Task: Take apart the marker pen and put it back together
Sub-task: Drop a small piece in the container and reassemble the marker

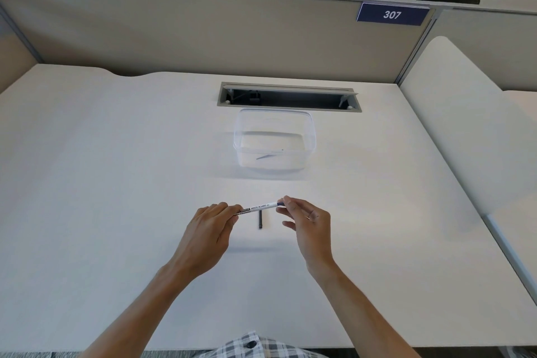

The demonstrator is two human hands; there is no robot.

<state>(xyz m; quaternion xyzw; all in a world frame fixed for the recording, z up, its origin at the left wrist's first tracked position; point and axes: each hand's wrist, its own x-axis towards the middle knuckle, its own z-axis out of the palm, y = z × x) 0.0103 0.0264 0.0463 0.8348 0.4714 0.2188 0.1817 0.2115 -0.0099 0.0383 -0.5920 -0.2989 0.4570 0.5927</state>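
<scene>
Both hands grip the marker barrel [257,208] above the desk [116,183]: left hand [207,237] hides one end, right hand [308,225] pinches the other. Dark piece [260,220] underneath, can't identify it.

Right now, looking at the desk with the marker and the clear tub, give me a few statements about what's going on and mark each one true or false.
1. Both hands hold the marker pen, the left hand at one end and the right hand at the other. True.
2. The marker pen lies flat on the desk, untouched. False: it is held above the desk between the two hands.
3. A small dark part lies on the desk below the marker. True.
4. The clear container sits between the hands and the person. False: it sits beyond the hands, near the cable slot.
5. The blue sign on the partition reads 307. True.
</scene>
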